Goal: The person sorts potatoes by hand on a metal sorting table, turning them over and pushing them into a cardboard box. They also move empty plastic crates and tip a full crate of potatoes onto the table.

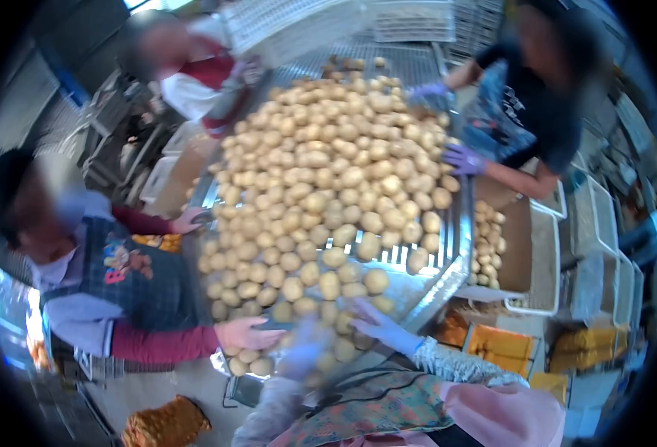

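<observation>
Many round tan potatoes (pixel 328 179) lie heaped on a metal sorting table (pixel 455 261). At the table's near edge is my left hand (pixel 304 349), in a bluish glove, over the nearest potatoes; it is smeared by motion and its fingers cannot be made out. To its right, my right hand (pixel 377 325), in a lavender glove, has its fingers spread towards the near potatoes and touches or nearly touches them. Nothing shows held in it.
A co-worker (pixel 119 276) at the left has both hands by the potatoes. Another person (pixel 209 74) stands at the far left, a third (pixel 522 119) at the right with purple gloves. Right of the table are a box of potatoes (pixel 487 246), white crates (pixel 593 216) and orange sacks (pixel 501 346).
</observation>
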The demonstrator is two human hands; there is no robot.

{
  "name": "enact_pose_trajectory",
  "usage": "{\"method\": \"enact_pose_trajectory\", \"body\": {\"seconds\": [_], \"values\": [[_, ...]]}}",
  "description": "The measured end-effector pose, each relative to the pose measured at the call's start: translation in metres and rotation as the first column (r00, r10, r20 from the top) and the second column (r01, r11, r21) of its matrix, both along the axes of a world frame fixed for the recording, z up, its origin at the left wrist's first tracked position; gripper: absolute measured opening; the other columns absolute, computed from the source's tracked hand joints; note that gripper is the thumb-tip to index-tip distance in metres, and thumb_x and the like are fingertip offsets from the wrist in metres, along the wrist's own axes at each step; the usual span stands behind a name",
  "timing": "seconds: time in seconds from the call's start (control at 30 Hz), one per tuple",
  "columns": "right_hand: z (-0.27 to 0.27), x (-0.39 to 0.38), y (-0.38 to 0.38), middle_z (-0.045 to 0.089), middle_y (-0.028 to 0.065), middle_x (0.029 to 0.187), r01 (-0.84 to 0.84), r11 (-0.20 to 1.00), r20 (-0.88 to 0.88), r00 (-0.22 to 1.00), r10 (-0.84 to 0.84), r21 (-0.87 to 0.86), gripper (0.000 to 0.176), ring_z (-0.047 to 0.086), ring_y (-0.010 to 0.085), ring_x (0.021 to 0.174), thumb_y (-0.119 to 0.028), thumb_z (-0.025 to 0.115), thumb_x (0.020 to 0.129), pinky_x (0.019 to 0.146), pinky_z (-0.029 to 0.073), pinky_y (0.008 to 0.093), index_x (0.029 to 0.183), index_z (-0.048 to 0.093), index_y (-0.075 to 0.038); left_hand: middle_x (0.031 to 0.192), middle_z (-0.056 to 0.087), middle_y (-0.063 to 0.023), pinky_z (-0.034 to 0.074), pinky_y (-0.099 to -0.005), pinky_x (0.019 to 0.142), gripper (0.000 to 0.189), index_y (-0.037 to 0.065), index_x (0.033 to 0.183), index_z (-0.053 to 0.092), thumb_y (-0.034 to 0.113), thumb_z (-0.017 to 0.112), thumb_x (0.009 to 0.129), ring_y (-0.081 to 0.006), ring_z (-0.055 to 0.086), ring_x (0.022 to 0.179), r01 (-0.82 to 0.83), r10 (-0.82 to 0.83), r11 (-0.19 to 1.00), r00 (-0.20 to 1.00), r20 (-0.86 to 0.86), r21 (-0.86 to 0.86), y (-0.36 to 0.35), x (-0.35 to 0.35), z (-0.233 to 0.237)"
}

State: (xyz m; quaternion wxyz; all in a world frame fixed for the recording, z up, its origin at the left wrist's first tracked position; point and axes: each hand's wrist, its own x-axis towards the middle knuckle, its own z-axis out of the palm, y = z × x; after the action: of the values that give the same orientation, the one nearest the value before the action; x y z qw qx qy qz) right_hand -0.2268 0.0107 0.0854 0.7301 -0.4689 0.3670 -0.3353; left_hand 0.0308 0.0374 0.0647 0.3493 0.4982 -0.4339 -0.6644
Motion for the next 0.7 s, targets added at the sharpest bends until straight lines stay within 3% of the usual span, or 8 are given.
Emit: {"method": "enact_pose_trajectory", "body": {"seconds": [0.03,0.1,0.27,0.33,0.43,0.5,0.57,0.7], "values": [[-0.003,0.004,-0.002,0.051,0.0114,0.149,0.107,0.99,0.161,0.979,-0.121,0.095,0.067,0.047,0.0229,0.141,-0.027,0.065,0.101,0.115,0.04,0.0366,0.158,0.036,-0.009,0.145,0.052,-0.0212,0.047,-0.0386,0.109,0.065,0.0,0.156,0.034,0.018,0.063,0.101,-0.0332,0.051,0.138,0.241,0.186,0.801,0.77,0.61,-0.548,0.011,-0.048,-0.014],[-0.005,-0.011,-0.003,0.056,0.0115,0.142,0.116,0.971,-0.015,0.993,-0.115,0.209,0.066,0.056,0.0196,0.128,-0.022,0.067,0.099,0.105,0.049,0.0321,0.156,0.038,-0.007,0.152,0.047,-0.0252,0.043,-0.0426,0.112,0.068,-0.002,0.155,0.036,0.022,0.065,0.098,-0.0401,0.048,0.139,0.408,0.184,0.613,0.759,0.624,-0.676,-0.008,-0.099,0.015],[0.021,-0.122,0.04,0.068,0.0107,0.117,0.068,0.903,-0.005,0.997,-0.073,0.425,0.045,0.069,0.0179,0.098,-0.014,0.075,0.092,0.085,0.057,0.0317,0.133,0.059,-0.006,0.146,0.054,-0.0187,0.04,-0.0561,0.109,0.057,0.005,0.141,0.057,0.033,0.065,0.092,-0.0414,0.051,0.134,0.59,0.137,0.589,0.601,0.787,-0.553,0.006,-0.063,0.029],[0.002,-0.199,0.077,0.069,0.0071,0.11,0.126,0.954,-0.225,0.972,-0.064,0.271,0.044,0.067,0.0172,0.097,-0.017,0.075,0.092,0.089,0.054,0.0307,0.132,0.063,-0.004,0.147,0.054,-0.0169,0.038,-0.061,0.109,0.059,0.006,0.138,0.06,0.042,0.067,0.091,-0.0482,0.049,0.133,0.868,0.324,0.409,0.15,0.934,-0.281,0.029,0.004,0.02],[-0.011,-0.283,0.128,0.068,0.0072,0.118,0.102,0.935,-0.64,0.753,0.15,0.339,0.046,0.066,0.0162,0.103,-0.016,0.074,0.091,0.092,0.053,0.0305,0.133,0.063,-0.001,0.154,0.044,-0.0242,0.025,-0.0705,0.114,0.073,0.01,0.149,0.051,0.049,0.066,0.09,-0.0491,0.04,0.141,0.671,0.189,0.689,0.198,0.962,-0.273,0.049,0.063,-0.027],[0.001,-0.294,0.128,0.067,0.0082,0.12,-0.132,0.976,-0.933,0.34,-0.119,-0.173,0.046,0.063,0.0153,0.107,-0.013,0.073,0.091,0.092,0.053,0.0302,0.134,0.063,-0.003,0.155,0.039,-0.0293,0.024,-0.0703,0.115,0.079,0.009,0.151,0.048,0.053,0.067,0.088,-0.0542,0.035,0.143,0.477,0.313,0.795,0.208,0.927,-0.375,0.043,0.064,-0.037],[-0.011,-0.255,0.084,0.068,0.0119,0.121,0.321,0.923,-0.617,0.689,-0.381,-0.211,0.046,0.066,0.0204,0.107,-0.013,0.074,0.089,0.093,0.053,0.0324,0.133,0.065,-0.005,0.157,0.036,-0.0302,0.022,-0.0702,0.116,0.083,0.008,0.155,0.042,0.055,0.064,0.091,-0.0552,0.031,0.144,0.235,0.439,0.861,0.107,0.892,-0.452,0.016,0.009,-0.057],[0.048,-0.127,-0.02,0.063,0.0189,0.126,-0.321,0.644,-0.674,0.605,-0.425,-0.694,0.06,0.064,0.0365,0.108,-0.027,0.079,0.081,0.092,0.053,0.0459,0.136,0.063,-0.011,0.162,0.031,-0.0283,0.01,-0.0704,0.119,0.084,0.008,0.159,0.036,0.061,0.054,0.096,-0.0547,0.02,0.151,0.384,0.358,0.837,0.154,0.921,-0.39,-0.01,-0.067,-0.062]]}}
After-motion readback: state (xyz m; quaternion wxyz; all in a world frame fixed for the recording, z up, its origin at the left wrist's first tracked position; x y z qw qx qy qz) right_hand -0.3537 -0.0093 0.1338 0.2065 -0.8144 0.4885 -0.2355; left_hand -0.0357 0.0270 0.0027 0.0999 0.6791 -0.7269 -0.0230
